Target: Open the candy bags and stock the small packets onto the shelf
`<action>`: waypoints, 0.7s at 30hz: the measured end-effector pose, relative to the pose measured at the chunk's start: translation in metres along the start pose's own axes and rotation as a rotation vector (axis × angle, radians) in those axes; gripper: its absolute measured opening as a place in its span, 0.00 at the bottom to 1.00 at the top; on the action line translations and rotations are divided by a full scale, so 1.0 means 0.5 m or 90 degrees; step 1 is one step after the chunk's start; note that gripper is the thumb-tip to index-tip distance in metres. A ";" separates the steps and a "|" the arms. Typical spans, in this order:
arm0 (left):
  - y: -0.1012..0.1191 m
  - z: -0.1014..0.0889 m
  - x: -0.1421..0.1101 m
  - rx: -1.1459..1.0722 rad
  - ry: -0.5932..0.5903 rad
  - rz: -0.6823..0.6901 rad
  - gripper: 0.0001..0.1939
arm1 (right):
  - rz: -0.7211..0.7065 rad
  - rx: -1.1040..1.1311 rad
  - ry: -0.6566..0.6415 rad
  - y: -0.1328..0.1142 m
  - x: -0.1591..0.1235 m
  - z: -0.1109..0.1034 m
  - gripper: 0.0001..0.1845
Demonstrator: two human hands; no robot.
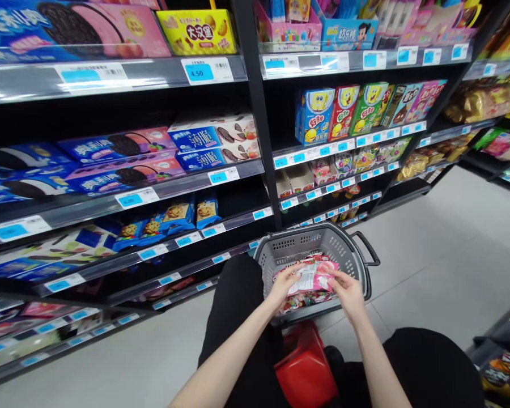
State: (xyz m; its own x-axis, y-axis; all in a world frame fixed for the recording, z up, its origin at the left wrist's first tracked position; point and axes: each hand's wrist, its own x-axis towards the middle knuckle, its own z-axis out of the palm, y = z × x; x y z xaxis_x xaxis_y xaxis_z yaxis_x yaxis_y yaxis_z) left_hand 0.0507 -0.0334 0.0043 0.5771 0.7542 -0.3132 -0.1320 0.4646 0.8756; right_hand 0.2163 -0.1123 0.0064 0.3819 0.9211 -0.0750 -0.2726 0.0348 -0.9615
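"How do the arms look on your end?"

"From my seat, the left forearm (pixel 233 345) slants in from the bottom, up and to the right, and the right forearm (pixel 380 351) slants up and to the left. They draw closer towards the wrists, so my left hand (pixel 284 284) and right hand (pixel 349 290) face each other across one pink packet (pixel 308 279)."

"And the fingers?"

"Narrow on both sides. My left ones hold the packet's left end, the right ones pinch its right end. How far they reach underneath, I can't tell."

"Where's the packet, exactly?"

"Over the opening of the grey basket (pixel 352 262), above other packets (pixel 295 303) in there. Whether it touches them, I can't make out."

"What does it look like?"

"Flat and slightly crinkled, pink towards the edges, with a pale panel of small print facing up. The lettering is too small for me to read. The basket has slotted sides and a dark handle (pixel 373 256) sticking out at the right."
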 end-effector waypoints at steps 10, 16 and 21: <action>-0.001 -0.019 0.011 0.227 0.122 0.172 0.12 | -0.061 -0.187 0.071 0.013 0.011 -0.017 0.11; 0.008 -0.018 0.012 0.340 0.152 0.150 0.11 | -0.015 -0.151 0.154 0.064 0.017 -0.015 0.11; 0.011 -0.012 0.013 0.405 0.212 0.165 0.14 | -0.014 -0.133 0.167 0.078 0.020 -0.007 0.12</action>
State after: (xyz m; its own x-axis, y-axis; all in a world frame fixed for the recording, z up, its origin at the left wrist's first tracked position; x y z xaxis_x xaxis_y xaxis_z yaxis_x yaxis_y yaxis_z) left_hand 0.0489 -0.0230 0.0049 0.3041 0.9497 -0.0755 0.3180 -0.0265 0.9477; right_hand 0.2123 -0.1031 -0.0328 0.6077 0.7886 -0.0937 -0.0857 -0.0522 -0.9950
